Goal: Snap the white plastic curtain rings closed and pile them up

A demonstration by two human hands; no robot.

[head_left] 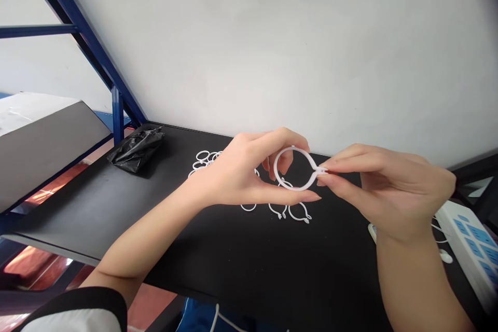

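A white plastic ring clip is held up above the black table, its round opening facing me. My left hand curls around the ring, thumb under its lower edge and fingers over the top. With thumb and fingertips, my right hand pinches the two small tabs on the ring's right side, and they are pressed together. Below and behind my left hand lie several similar white rings; one loose ring shows its tabs spread apart. More rings sit farther left, partly hidden by my left wrist.
A crumpled black plastic bag rests at the table's back left. Beyond it are a blue metal frame and a grey-sided box. On the right lies a white power strip with blue sockets. A pale wall rises behind the table.
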